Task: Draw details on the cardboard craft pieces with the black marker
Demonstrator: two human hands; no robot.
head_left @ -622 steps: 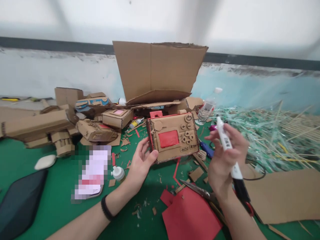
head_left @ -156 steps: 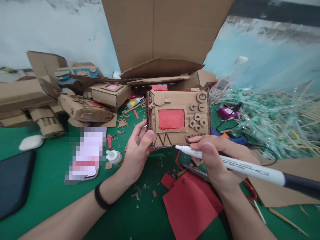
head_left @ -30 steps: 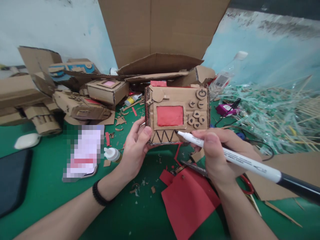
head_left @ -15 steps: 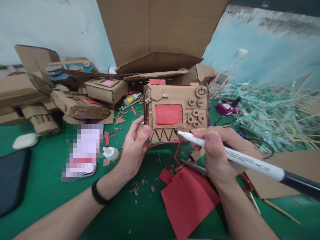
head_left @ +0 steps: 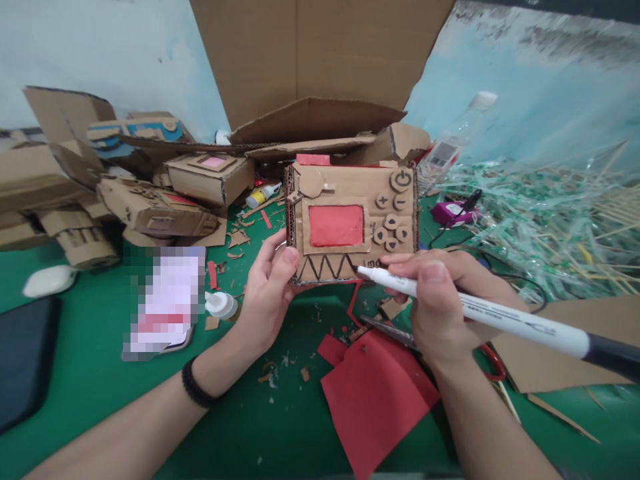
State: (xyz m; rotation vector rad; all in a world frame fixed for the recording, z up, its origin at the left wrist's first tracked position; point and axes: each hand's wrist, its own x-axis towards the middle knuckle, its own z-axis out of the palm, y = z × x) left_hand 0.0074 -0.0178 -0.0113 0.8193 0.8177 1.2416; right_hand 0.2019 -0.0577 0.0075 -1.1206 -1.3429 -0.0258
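Observation:
My left hand (head_left: 270, 283) grips the lower left corner of a cardboard model camera (head_left: 345, 193), thumb on its front face. The model has a red screen (head_left: 336, 225) in a cardboard frame, round cardboard buttons at the right and a red tab on top. A black zigzag line (head_left: 327, 267) runs along its lower front. My right hand (head_left: 443, 293) is closed around a white marker (head_left: 480, 310) with a dark rear end. Its tip touches or nearly touches the model at the zigzag's right end. Some dark marks show just right of the tip, partly behind my fingers.
Red paper (head_left: 375, 393) and scissors (head_left: 390, 331) lie below the model on the green table. A glue bottle (head_left: 221, 305), a phone (head_left: 167, 300) and cardboard pieces are at left. Plastic strips and sticks (head_left: 540, 220) pile up at right, near a clear bottle (head_left: 457, 143).
The marker tip has moved slightly down and right, and the zigzag's last stroke is a bit longer. My left hand keeps its hold on the model.

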